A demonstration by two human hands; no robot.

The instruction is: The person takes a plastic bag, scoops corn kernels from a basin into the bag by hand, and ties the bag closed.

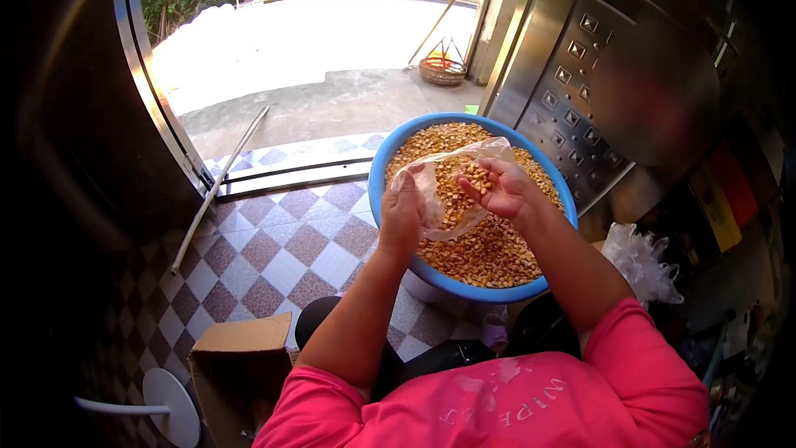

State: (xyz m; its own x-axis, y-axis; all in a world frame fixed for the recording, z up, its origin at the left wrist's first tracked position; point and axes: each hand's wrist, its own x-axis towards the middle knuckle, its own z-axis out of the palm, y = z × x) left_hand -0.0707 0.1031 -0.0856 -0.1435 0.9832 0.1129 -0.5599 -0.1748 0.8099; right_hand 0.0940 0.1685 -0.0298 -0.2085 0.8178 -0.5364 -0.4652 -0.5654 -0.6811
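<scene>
Pink shirt (514, 402): bottom centre.
Left hand (401, 211): mid-frame, gripping a clear plastic bag (429, 192) by its edge.
Right hand (506, 192): right of centre, fingers curled around some yellow kernels (477, 176).
Bag's place: mid-frame, above the kernel heap (481, 264).
Blue basin (377, 178): right of centre, heap inside.
Cardboard box (240, 336): lower left.

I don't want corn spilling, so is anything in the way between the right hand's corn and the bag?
No, nothing visible is in the way. The right hand holds its corn right by the bag, which the left hand grips. Whether the right hand is inside it, I can't tell.
</scene>
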